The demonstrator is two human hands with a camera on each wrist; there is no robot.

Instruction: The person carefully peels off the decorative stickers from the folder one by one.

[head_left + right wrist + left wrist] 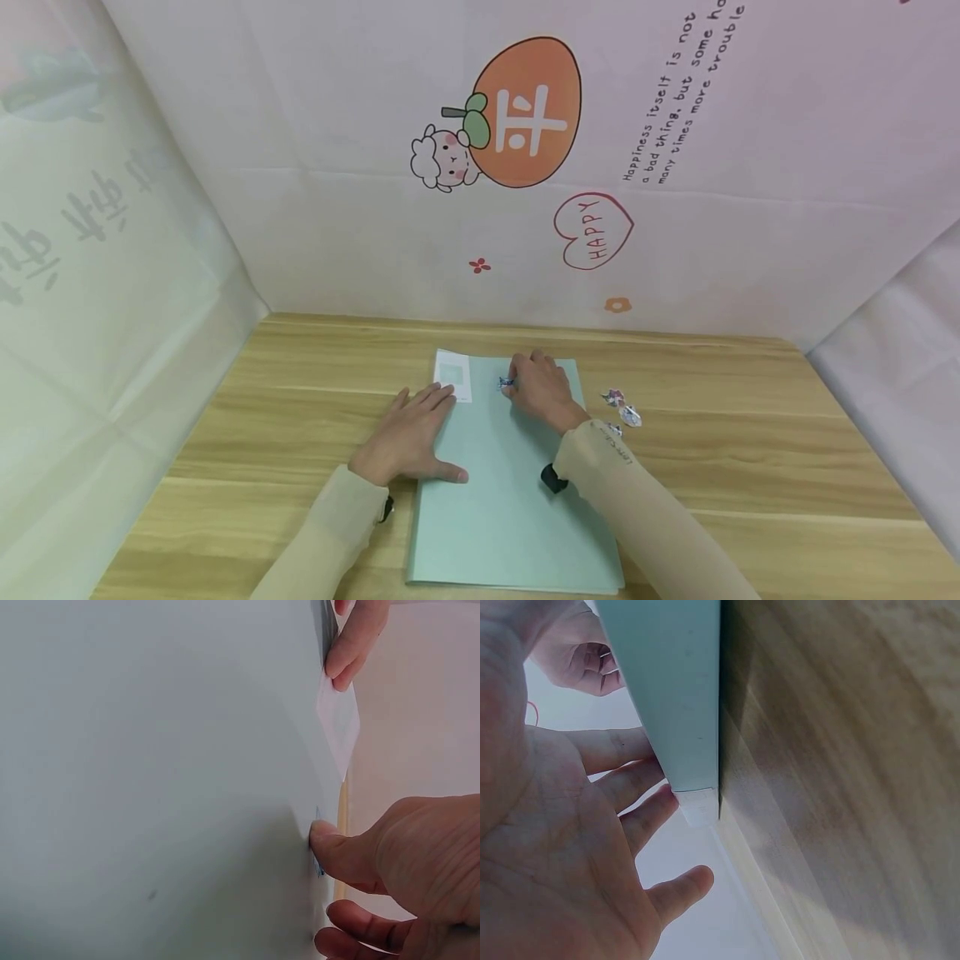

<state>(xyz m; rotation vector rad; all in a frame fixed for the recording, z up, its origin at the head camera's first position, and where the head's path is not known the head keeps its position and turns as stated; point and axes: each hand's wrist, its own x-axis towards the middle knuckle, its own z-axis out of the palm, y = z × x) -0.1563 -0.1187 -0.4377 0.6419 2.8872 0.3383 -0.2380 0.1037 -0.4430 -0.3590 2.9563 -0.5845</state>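
Note:
A pale green folder [517, 525] lies on the wooden table, a white label [463, 367] at its top left corner. My left hand [405, 437] rests across the folder's left edge, fingers spread, fingertips at the label and thumb on the cover. Near the top of the cover, my right hand [542, 387] holds a small blue-and-silver sticker [505, 383] down against the surface. In the right wrist view the thumb [326, 840] covers part of the sticker, and the other fingers are bent. The left wrist view shows the folder's spine [679, 697] beside the left palm.
Several small shiny stickers [630, 415] lie on the table [720, 467] to the right of the folder. A white printed cloth [360, 242] hangs behind the table's back edge, with more white cloth at both sides. Dark bands [553, 478] circle the wrists.

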